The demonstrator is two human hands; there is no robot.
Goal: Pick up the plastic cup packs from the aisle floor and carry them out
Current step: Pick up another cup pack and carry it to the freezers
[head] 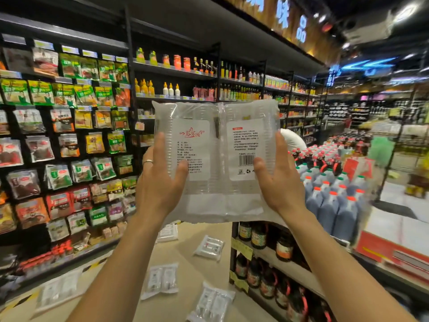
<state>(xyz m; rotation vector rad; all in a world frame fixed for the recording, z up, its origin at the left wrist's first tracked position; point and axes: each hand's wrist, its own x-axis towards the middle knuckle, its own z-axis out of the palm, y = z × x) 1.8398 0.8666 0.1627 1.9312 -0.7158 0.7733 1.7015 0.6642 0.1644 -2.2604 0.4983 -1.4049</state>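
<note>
Clear plastic cup pack point(216, 145) is gripped upright between my left hand point(160, 182) and right hand point(281, 182), thumbs on its labelled face, with other packs point(210, 247) on the aisle floor point(183, 259).

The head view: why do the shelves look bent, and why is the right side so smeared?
In the head view the wide-angle lens bows the shelves near the edges; the cup pack held by the left hand and right hand is sharp; the bottle stack and ceiling lights at right streak with blur.
</note>
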